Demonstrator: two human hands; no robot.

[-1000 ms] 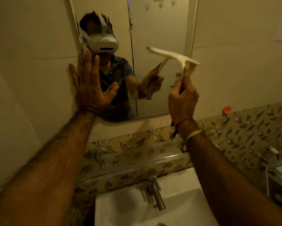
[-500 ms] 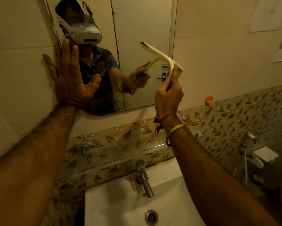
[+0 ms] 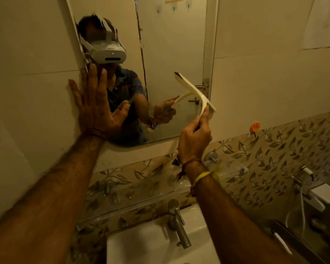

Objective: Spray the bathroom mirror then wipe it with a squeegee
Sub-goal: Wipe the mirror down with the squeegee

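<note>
Cream plastic squeegee (image 3: 195, 92) is clenched by its handle in the right hand (image 3: 194, 138), thumb running up the stem; the blade lies tilted against the mirror (image 3: 169, 54), its upper end toward the glass centre and its lower end at the mirror's right edge, low on the pane. Whether the rubber bears fully on the glass cannot be confirmed from this view.

Left hand (image 3: 96, 103) grasps nothing: fingers are spread and the palm is pressed flat across the mirror's left edge, partly on the adjoining wall tile (image 3: 27, 54).

Change noted: compared with the frame a second ago, the blade sits steeper and closer to the mirror's right edge, and the grip on the handle is unchanged. The left palm has kept its brace at the left edge throughout. The head camera has shifted between frames, so part of the apparent movement is viewpoint only.

Assessment: the wiping stage appears to be under way, with the stroke working the right-hand strip of the glass. No spray bottle is in view. Droplets or streaks cannot be made out in this light, so remaining coverage cannot be judged. Below the mirror's bottom edge stand the glass shelf (image 3: 234, 168), tap (image 3: 176, 220) and basin (image 3: 150, 248).
</note>
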